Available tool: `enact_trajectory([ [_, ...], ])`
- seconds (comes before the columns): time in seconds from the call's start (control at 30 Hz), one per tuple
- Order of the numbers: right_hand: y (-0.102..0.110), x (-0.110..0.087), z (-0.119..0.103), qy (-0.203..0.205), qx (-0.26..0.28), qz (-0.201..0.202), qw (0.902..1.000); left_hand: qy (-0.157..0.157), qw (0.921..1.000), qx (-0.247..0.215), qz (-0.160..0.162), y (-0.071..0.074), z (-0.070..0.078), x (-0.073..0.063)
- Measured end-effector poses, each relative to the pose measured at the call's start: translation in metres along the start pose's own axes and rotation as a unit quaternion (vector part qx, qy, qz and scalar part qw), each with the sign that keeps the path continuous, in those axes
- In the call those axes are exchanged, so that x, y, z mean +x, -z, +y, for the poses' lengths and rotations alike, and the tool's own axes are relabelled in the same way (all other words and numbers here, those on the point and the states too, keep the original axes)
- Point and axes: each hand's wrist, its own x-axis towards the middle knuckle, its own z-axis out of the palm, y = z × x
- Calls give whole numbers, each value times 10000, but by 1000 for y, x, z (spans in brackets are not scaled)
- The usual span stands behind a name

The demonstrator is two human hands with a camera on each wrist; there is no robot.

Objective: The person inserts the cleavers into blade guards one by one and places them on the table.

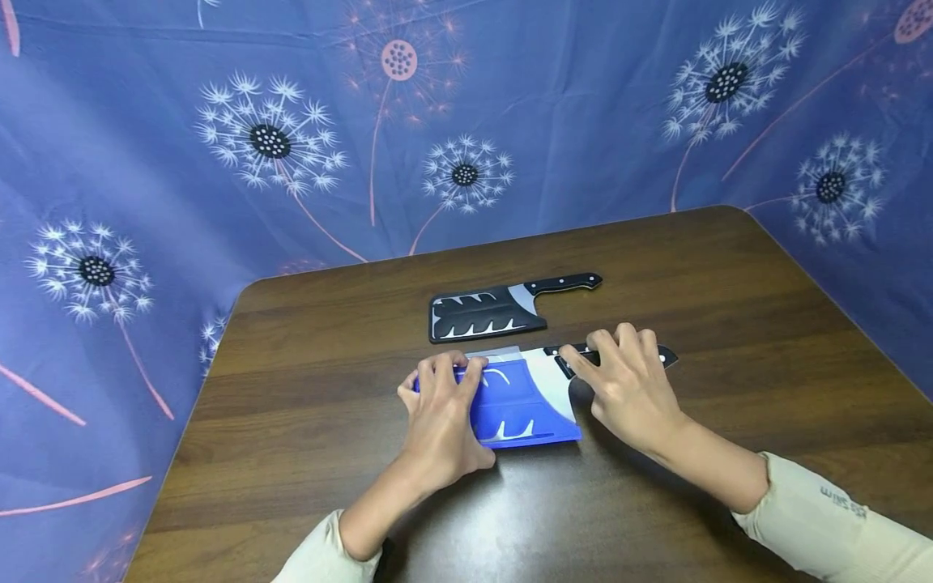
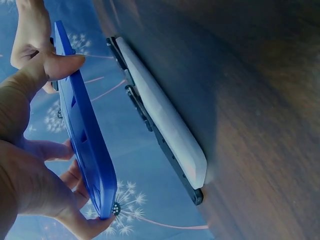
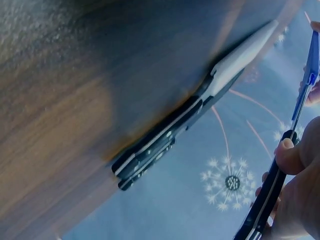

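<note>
My left hand point(image 1: 440, 413) grips a blue blade sheath point(image 1: 510, 401) by its edges, thumb on the near side and fingers on the far side. Out of the sheath's right end shows part of a broad pale cleaver blade point(image 1: 552, 379). My right hand point(image 1: 630, 393) holds that cleaver's black handle point(image 3: 270, 187), thumb along its top. Both wrist views show the sheath and cleaver raised off the table. Beneath them a second knife with a bare silver blade point(image 2: 162, 112) and black handle point(image 3: 160, 125) lies on the table, mostly hidden in the head view.
Farther back on the brown wooden table point(image 1: 328, 340) lies another cleaver in a black sheath point(image 1: 484, 316), its black riveted handle point(image 1: 564, 283) pointing right. A blue dandelion-print cloth point(image 1: 568, 121) hangs behind the table and along its sides.
</note>
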Motion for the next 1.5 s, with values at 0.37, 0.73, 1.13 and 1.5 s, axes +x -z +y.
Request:
enact_trajectory([
  [0.37,-4,-4,3,-20,355,408,9985,-316,9990,316,15,2,3,0],
  [0.73,-11,-8,-2,406,297,871,9949,-610,9962,618,99,-2,3,-6],
  [1.13,-12,-12,-12,32,264,402,9988,-429,9980,463,9,-14,-5,-9],
  [1.5,2,-4,0,6,553,576,9968,-1485,9794,1306,403,-4,-16,-6],
])
